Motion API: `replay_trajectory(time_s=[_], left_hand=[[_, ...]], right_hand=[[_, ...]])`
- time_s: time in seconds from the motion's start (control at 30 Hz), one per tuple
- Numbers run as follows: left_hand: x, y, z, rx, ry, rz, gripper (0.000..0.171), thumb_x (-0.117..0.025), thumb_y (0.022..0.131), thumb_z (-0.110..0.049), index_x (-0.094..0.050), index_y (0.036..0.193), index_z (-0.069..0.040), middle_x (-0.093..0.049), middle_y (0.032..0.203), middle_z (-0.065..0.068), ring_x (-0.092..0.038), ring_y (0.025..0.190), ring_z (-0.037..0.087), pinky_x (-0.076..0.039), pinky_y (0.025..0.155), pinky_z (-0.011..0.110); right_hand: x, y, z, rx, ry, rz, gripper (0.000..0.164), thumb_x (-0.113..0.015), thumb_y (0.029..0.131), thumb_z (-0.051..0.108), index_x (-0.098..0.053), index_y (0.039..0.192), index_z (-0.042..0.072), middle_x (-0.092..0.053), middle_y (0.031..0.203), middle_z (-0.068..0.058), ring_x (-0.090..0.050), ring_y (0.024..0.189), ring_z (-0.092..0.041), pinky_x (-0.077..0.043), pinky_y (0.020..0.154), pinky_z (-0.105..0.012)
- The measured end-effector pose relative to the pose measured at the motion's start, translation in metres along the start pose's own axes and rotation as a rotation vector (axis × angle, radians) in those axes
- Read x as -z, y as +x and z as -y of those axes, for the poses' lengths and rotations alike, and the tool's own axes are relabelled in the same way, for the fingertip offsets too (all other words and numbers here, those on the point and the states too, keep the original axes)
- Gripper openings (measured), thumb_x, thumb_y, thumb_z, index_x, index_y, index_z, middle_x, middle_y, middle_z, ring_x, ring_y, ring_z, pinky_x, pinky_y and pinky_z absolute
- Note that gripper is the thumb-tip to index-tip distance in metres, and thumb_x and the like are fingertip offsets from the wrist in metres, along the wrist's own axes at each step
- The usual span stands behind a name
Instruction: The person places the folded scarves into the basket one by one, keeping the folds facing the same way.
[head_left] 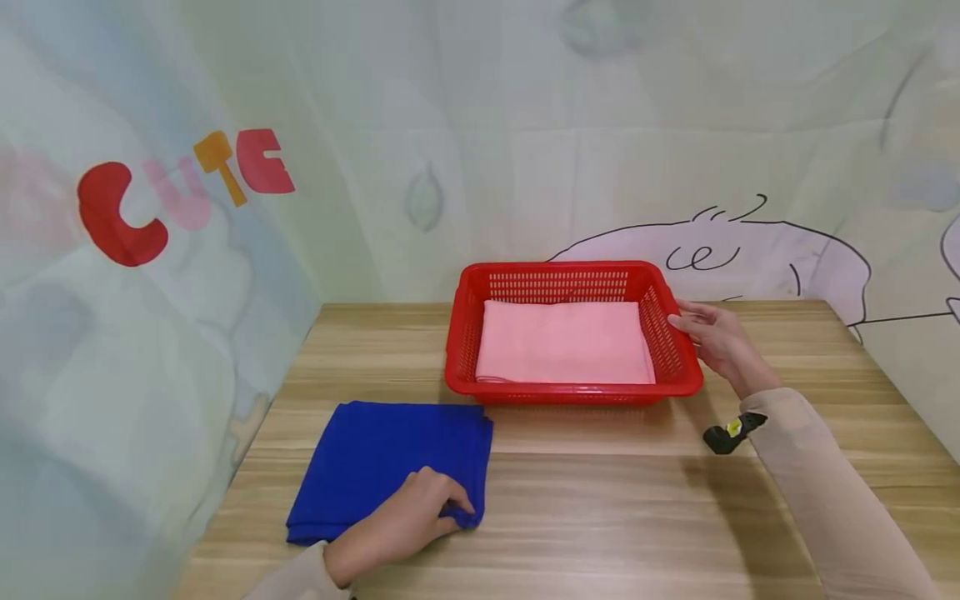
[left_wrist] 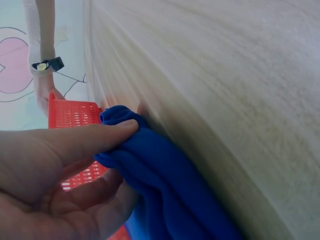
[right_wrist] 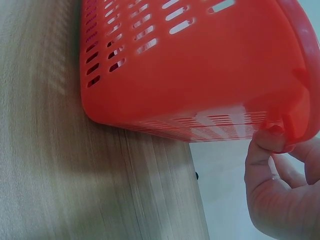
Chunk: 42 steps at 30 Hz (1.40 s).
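Note:
A folded blue cloth (head_left: 397, 442) lies on the table, left of the basket in the head view. My left hand (head_left: 416, 512) pinches its near right corner between thumb and fingers; in the left wrist view the blue cloth (left_wrist: 165, 165) bunches in soft folds under the thumb. A red plastic basket (head_left: 573, 389) with slotted walls stands toward the back of the table. Inside it lies a folded pink cloth (head_left: 566, 342). My right hand (head_left: 716, 337) grips the basket's right rim, and the right wrist view shows fingers (right_wrist: 265, 150) curled at the rim.
The wood-grain table (head_left: 600, 517) extends around the basket and cloth. A patterned wall covering (head_left: 375, 167) rises behind and to the left, with coloured letters on the left side. A black strap with a small device (head_left: 731, 432) sits on the right wrist.

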<state>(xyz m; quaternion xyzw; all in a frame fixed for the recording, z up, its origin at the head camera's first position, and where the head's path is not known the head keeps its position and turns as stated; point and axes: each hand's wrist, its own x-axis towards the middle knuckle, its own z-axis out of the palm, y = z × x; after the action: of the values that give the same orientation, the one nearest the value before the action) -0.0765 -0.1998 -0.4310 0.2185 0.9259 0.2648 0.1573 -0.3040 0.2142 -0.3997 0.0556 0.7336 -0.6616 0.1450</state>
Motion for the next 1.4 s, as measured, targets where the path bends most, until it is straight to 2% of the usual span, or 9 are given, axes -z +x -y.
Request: replay_trajectory(time_s=[0.1, 0.27, 0.9, 1.13, 1.4], left_hand=[[-0.002, 0.001, -0.001, -0.009, 0.001, -0.004, 0.017, -0.082, 0.078, -0.002, -0.079, 0.091, -0.011, -0.074, 0.094, -0.004, -0.067, 0.093, 0.011, -0.055, 0.081, 0.036], [-0.003, 0.003, -0.004, -0.015, 0.011, 0.003, 0.016, -0.082, 0.078, -0.003, -0.079, 0.091, -0.012, -0.074, 0.093, -0.007, -0.065, 0.092, 0.009, -0.054, 0.082, 0.037], [-0.005, 0.010, -0.012, -0.026, 0.009, 0.047, 0.017, -0.082, 0.080, -0.004, -0.080, 0.093, -0.014, -0.074, 0.094, -0.008, -0.065, 0.094, 0.007, -0.054, 0.083, 0.035], [-0.007, 0.013, -0.015, -0.035, 0.006, 0.062, 0.017, -0.082, 0.080, -0.004, -0.080, 0.093, -0.015, -0.074, 0.094, -0.009, -0.065, 0.095, 0.006, -0.054, 0.084, 0.034], [-0.009, 0.017, -0.019, -0.051, 0.013, 0.074, 0.018, -0.083, 0.080, -0.006, -0.081, 0.094, -0.016, -0.074, 0.095, -0.011, -0.064, 0.096, 0.004, -0.051, 0.089, 0.040]], right_hand=[[0.001, 0.000, 0.001, -0.001, 0.016, 0.012, 0.070, -0.064, 0.099, 0.021, -0.028, 0.157, 0.008, -0.061, 0.099, 0.009, -0.064, 0.085, -0.004, -0.057, 0.077, -0.025], [0.001, 0.000, 0.000, -0.007, 0.037, 0.008, 0.072, -0.066, 0.097, 0.022, -0.029, 0.157, 0.008, -0.062, 0.098, 0.009, -0.065, 0.085, -0.005, -0.058, 0.076, -0.025], [0.001, -0.001, -0.001, -0.001, -0.002, -0.010, 0.070, -0.064, 0.098, 0.025, -0.030, 0.157, 0.011, -0.057, 0.109, 0.006, -0.065, 0.090, -0.005, -0.056, 0.081, -0.026], [0.002, 0.000, -0.001, 0.001, 0.012, -0.006, 0.070, -0.065, 0.098, 0.023, -0.030, 0.157, 0.009, -0.059, 0.104, 0.008, -0.065, 0.089, -0.005, -0.057, 0.079, -0.026], [0.002, 0.001, -0.001, 0.010, 0.041, 0.002, 0.069, -0.065, 0.098, 0.021, -0.030, 0.156, 0.007, -0.063, 0.097, 0.011, -0.065, 0.086, -0.005, -0.058, 0.076, -0.026]])
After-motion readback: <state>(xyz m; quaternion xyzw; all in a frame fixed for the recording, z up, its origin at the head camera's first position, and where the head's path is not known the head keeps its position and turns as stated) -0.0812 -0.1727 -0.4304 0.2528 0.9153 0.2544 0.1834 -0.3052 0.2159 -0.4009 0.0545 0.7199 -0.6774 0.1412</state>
